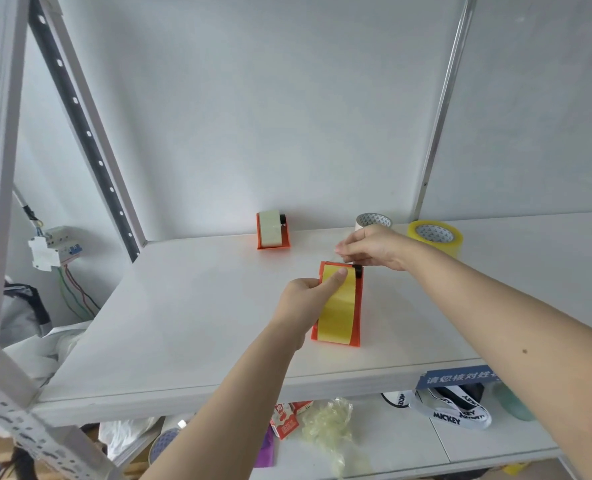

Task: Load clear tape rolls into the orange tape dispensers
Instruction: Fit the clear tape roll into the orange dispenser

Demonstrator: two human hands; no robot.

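**Both hands on the near dispenser**

Much of the work is hidden from where I stand. The left hand (305, 299) covers the near left side of the orange plastic tape dispenser (356, 306) at mid-shelf, its thumb pressed flat on the yellowish clear tape roll (337, 306) seated inside. The right hand (374, 247) hovers at the far end, fingertips pinched together over the small black cutter piece (357, 270); whether they grip a strip of tape is too fine to make out.

Farther back, a second orange dispenser (273, 233) already carrying a pale roll stands near the wall. A white-rimmed roll (374, 220) is partly blocked by the right hand, and a loose yellow-tinted roll (436, 237) lies just beside it.

All this sits on a white shelf board (183, 323) in a pale metal rack against a white wall. The lower shelf, cut off at the bottom, holds crumpled plastic film (332, 431) and a black-and-white printed strap (453, 410).
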